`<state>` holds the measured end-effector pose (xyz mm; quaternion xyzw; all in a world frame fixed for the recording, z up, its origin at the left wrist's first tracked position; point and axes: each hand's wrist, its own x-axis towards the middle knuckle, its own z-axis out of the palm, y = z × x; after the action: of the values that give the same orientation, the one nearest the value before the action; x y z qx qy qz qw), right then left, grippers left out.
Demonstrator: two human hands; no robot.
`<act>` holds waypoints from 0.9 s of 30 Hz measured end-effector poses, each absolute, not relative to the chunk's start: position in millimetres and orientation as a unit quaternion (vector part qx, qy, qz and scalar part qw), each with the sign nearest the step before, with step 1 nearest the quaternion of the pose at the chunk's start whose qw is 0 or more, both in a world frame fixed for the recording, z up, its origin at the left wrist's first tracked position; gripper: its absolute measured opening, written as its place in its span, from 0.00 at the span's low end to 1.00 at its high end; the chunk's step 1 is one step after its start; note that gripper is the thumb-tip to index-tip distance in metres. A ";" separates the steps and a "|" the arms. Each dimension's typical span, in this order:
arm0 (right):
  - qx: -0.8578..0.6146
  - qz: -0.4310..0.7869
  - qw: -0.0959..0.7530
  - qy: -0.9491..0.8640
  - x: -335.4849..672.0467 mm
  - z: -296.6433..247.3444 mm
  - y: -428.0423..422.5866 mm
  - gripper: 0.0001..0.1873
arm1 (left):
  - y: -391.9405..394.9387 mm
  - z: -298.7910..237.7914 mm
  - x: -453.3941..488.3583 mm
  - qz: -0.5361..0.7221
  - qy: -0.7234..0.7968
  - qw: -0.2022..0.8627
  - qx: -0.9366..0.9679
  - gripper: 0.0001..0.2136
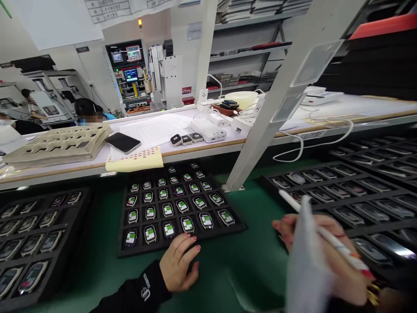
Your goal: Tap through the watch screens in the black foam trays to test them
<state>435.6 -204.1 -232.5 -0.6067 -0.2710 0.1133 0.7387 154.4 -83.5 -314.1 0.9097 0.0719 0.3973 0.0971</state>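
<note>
My left hand (180, 263), in a black sleeve, lies over the front edge of a black foam tray (208, 236), fingers loosely spread and holding nothing. Rows of smartwatches sit in the tray's compartments, most with green and white blocks on their lit screens. One such smartwatch (187, 224) is just beyond my fingertips. On the right, my right hand (339, 256) is closed around a white marker pen (342, 248) with a red end. A white pad or sheet (306, 261), blurred by motion, stands in front of that hand; whether the fingers grip it too is unclear.
More watch trays flank the green bench (257, 256): a left tray (70, 243) and a right tray (312, 204). A slanted white post (260, 126) rises behind. The raised shelf carries a phone (123, 142), a white charger (208, 130) and a beige tray (94, 150).
</note>
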 end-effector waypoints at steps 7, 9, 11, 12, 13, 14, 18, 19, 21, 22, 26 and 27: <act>-0.727 0.173 0.578 -0.327 361.0 -285.0 -224.5 0.15 | -101.4 -334.6 147.9 0.421 0.030 0.133 0.897 0.29; -0.738 0.179 0.561 -0.329 353.0 -303.9 -230.6 0.19 | -106.9 -331.9 153.2 0.297 0.022 0.161 0.941 0.30; -0.747 0.158 0.554 -0.331 350.0 -317.3 -235.4 0.24 | -111.6 -324.4 161.5 0.165 0.029 0.187 0.968 0.31; -0.750 0.148 0.554 -0.329 349.8 -321.3 -237.2 0.25 | -113.6 -320.0 165.9 0.119 0.039 0.200 0.972 0.32; -0.751 0.143 0.555 -0.328 350.3 -323.6 -238.5 0.25 | -115.4 -315.9 170.0 0.091 0.051 0.213 0.971 0.31; -0.750 0.143 0.557 -0.329 351.3 -324.5 -239.2 0.23 | -117.0 -312.4 173.6 0.075 0.061 0.226 0.969 0.31; -0.690 0.177 0.587 -0.385 356.5 -320.6 -232.7 0.28 | -120.9 -306.2 182.0 0.044 0.077 0.255 0.963 0.29; -0.665 0.188 0.605 -0.396 357.4 -318.9 -228.7 0.31 | -121.4 -306.1 183.0 0.040 0.079 0.258 0.962 0.29; -0.616 0.220 0.642 -0.400 358.5 -315.6 -218.5 0.38 | -122.0 -306.9 184.2 0.039 0.094 0.254 0.962 0.29; -0.596 0.237 0.658 -0.394 359.1 -314.3 -213.0 0.41 | -122.1 -307.6 184.6 0.039 0.104 0.248 0.962 0.29; -0.532 0.342 0.691 -0.349 365.5 -315.1 -195.8 0.41 | -119.8 -312.8 183.5 0.050 0.115 0.224 0.967 0.29; -0.516 0.371 0.698 -0.329 368.4 -316.9 -193.8 0.41 | -118.6 -314.6 182.2 0.061 0.104 0.220 0.968 0.28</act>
<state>368.4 -193.8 -316.9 -0.5157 -0.3294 0.3710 0.6985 182.2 -118.6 -314.6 0.9680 0.1043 0.0609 0.2201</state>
